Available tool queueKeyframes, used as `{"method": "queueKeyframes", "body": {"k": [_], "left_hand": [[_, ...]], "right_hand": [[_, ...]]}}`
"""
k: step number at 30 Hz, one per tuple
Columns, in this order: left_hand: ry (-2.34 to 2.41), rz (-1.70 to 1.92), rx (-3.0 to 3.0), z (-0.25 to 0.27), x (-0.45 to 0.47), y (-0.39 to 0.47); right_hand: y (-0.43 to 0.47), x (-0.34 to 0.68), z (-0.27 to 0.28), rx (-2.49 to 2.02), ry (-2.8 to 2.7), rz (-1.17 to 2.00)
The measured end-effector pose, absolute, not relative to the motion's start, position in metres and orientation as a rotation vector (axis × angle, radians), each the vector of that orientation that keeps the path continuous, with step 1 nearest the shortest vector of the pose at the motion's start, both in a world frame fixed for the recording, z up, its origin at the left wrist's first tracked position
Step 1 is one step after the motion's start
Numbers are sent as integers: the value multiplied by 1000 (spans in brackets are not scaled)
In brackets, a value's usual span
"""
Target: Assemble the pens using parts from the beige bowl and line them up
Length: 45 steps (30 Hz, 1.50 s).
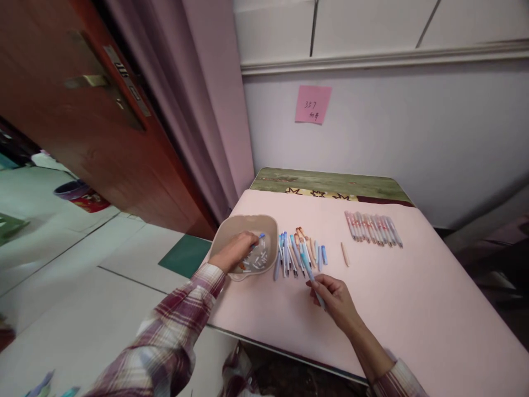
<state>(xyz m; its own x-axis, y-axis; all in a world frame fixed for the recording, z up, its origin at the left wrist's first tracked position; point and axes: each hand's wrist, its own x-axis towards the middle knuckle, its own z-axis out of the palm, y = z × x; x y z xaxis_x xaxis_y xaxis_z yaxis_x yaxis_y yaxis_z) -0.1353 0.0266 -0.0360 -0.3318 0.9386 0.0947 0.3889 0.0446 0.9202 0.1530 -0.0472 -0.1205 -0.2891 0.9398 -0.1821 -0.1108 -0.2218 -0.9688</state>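
Observation:
My left hand [239, 246] reaches down into a beige basin [221, 234] with small white and coloured pen parts [259, 260] at its bottom. Its fingers are closed near a small blue piece [262, 236]; whatever they pinch is hidden. Between the thumb and fingers of my right hand [333, 298] is a light-blue pen [308, 264], tilted with its upper end toward the loose pens. Those blue, white and brown pens and caps [285, 253] lie in a loose group right of the basin. A single tan pen piece [345, 254] lies apart, farther right.
A row of clear pens with pinkish parts [374, 229] lies side by side on the pink-covered table [397, 309]. Behind the table stands a wall bearing a pink sticky note [313, 104]. A brown door [95, 110] and a purple curtain [206, 99] are at the left.

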Motion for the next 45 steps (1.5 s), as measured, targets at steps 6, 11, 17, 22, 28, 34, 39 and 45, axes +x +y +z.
{"method": "queueKeyframes", "body": {"k": [6, 11, 17, 22, 28, 34, 39, 45], "left_hand": [[1636, 1118, 1494, -22, -135, 29], [1427, 1457, 946, -19, -79, -9], [1006, 1371, 373, -34, -16, -49], [952, 1376, 355, -36, -11, -52], [977, 1435, 380, -29, -8, -62], [1127, 1499, 491, -31, -3, -70], [1138, 1507, 543, -35, 5, -75], [1124, 1522, 587, -37, 11, -79]], "right_hand": [[-46, 152, -114, -1087, -1193, 1620], [-56, 152, -107, -1082, -1246, 1554], [-84, 156, -87, -1151, -1342, 1481], [-94, 158, -75, -1255, -1312, 1413], [-97, 155, -74, -1262, -1305, 1434], [-102, 153, -73, -1255, -1307, 1415], [-107, 153, -77, -1225, -1335, 1297], [-113, 155, -81, -1303, -1524, 1088]]}}
